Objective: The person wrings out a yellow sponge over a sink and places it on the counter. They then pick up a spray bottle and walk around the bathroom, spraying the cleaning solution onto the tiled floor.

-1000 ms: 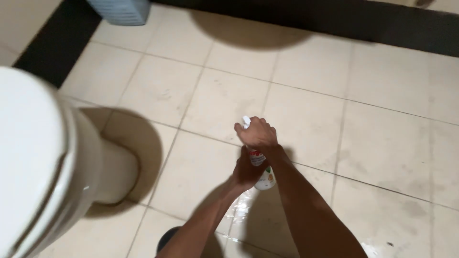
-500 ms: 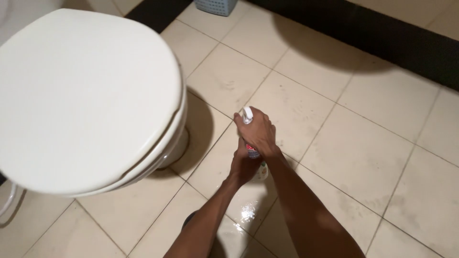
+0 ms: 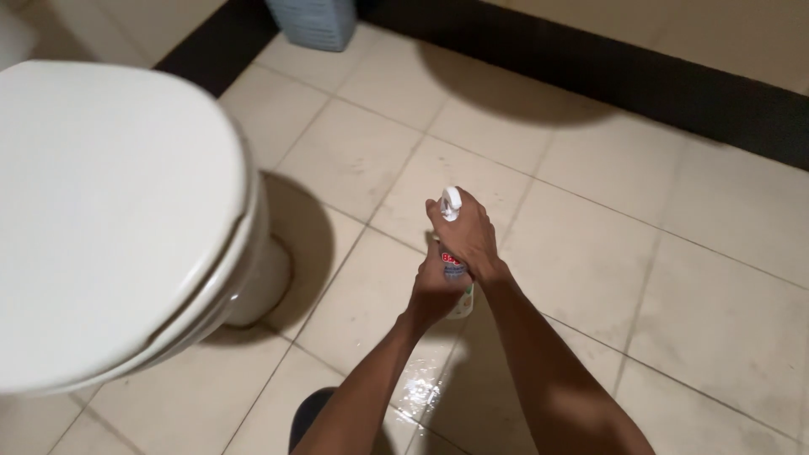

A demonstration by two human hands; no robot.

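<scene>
Beige tiled floor (image 3: 674, 278), wet patch near the arms. Right hand (image 3: 468, 236) clamped over spray bottle (image 3: 455, 270) top, left hand (image 3: 434, 291) gripping its body, held above the floor. White toilet (image 3: 109, 219), lid shut, to the left.

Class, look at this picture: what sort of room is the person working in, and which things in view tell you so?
Most likely a bathroom: a white toilet with its lid shut, a beige tiled floor wet near the person, and a spray bottle held in both hands.
</scene>
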